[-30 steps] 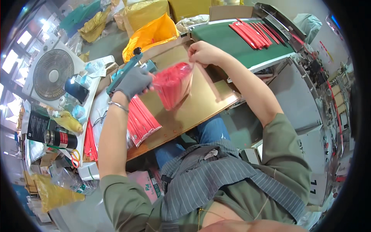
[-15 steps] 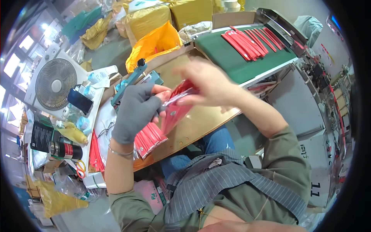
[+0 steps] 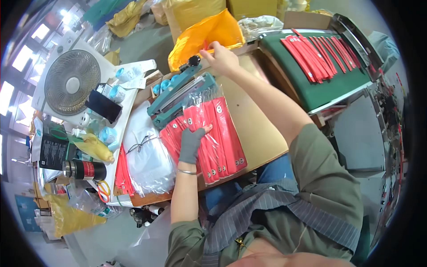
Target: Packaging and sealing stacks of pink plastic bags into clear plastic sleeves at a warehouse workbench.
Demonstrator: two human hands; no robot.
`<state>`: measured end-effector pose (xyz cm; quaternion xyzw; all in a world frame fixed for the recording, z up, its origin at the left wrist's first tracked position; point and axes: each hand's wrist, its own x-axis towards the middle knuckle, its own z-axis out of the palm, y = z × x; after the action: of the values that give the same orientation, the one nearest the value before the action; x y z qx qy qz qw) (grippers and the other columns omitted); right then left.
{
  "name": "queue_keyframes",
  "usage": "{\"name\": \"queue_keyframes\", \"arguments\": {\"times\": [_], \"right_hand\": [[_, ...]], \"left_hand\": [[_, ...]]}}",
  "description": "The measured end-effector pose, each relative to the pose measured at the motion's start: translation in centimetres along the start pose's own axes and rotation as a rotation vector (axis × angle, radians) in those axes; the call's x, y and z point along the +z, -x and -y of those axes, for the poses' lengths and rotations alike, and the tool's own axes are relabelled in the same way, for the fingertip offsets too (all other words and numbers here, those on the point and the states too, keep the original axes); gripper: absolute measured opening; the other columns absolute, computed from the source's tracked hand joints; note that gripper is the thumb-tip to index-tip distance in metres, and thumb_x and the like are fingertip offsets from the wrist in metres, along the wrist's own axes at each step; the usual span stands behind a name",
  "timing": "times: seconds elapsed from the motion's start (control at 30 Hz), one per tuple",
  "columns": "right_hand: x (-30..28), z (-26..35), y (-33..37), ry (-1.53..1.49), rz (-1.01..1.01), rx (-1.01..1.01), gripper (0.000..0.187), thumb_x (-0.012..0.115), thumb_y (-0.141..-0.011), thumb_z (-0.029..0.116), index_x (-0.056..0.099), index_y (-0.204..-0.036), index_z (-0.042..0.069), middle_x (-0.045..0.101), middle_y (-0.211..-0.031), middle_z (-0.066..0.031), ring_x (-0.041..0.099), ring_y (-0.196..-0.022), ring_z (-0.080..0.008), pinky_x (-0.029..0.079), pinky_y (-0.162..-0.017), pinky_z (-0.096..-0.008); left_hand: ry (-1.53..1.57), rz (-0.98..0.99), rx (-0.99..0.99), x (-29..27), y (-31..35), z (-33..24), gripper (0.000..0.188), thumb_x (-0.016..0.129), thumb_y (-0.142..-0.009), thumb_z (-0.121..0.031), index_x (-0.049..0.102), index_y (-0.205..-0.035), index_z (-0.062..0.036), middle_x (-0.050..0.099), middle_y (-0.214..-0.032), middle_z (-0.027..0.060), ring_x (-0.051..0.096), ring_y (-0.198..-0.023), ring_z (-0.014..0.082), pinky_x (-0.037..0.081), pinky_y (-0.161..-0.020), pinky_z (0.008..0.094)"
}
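Pack of round-marked red strips (image 3: 226,141), lengthwise toward frame top, is being touched by left hand (image 3: 192,143), right hand (image 3: 221,59) upper centre, both grips unclear.

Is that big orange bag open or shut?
Open: the orange bag's mouth gapes wide by the right hand, so you can see inside.

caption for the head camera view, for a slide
Gloved left hand on a clear bag of red strips, right hand near an open orange bag.
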<state>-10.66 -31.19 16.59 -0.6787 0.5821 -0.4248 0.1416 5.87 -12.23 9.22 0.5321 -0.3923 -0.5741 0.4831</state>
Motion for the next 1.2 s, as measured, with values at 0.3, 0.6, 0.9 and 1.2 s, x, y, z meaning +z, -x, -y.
{"name": "queue_keyframes", "arguments": {"times": [0.3,0.6,0.9,1.2], "right_hand": [[5.5,7.3,-2.4,0.298,0.063,-0.376,0.031,0.059,-0.080,0.040,0.064,-0.086,0.010,0.065,-0.087,-0.0077,0.064,-0.078,-0.0284,0.050,-0.065,-0.0415],[10.1,-1.4,-0.5,0.243,0.112,-0.177,0.020,0.054,-0.081,0.026,0.060,-0.074,0.008,0.063,-0.078,-0.0113,0.063,-0.074,-0.0317,0.051,-0.066,-0.0431],[8.1,-3.1,0.1,0.124,0.278,-0.123,0.076,0.049,-0.080,0.068,0.047,-0.129,0.011,0.057,-0.116,-0.0213,0.058,-0.104,-0.0341,0.047,-0.086,-0.0399],[-18.7,-4.7,22.1,-0.237,1.032,0.109,0.023,0.060,-0.089,0.021,0.064,-0.095,-0.001,0.064,-0.095,-0.0102,0.062,-0.082,-0.0190,0.049,-0.074,-0.0337]], "left_hand": [[0.216,-0.181,-0.081,-6.5,-7.8,1.8,0.040,0.074,-0.071,-0.010,0.062,-0.107,0.0005,0.065,-0.100,0.0083,0.062,-0.090,0.0201,0.048,-0.083,0.0322],[0.059,-0.309,-0.060,-5.3,-6.7,2.5,0.032,0.075,-0.070,-0.013,0.067,-0.094,0.0061,0.067,-0.092,0.0083,0.061,-0.085,0.0156,0.045,-0.085,0.0291],[0.094,-0.194,0.017,-7.0,-7.7,6.3,0.051,0.076,-0.070,-0.013,0.058,-0.114,0.0065,0.058,-0.111,0.0076,0.055,-0.097,0.0153,0.040,-0.095,0.0301],[-0.987,-0.283,0.372,-3.8,8.8,-5.5,0.028,0.065,-0.083,-0.019,0.060,-0.102,0.0015,0.062,-0.096,0.0084,0.056,-0.085,0.0175,0.044,-0.079,0.0304]]}}
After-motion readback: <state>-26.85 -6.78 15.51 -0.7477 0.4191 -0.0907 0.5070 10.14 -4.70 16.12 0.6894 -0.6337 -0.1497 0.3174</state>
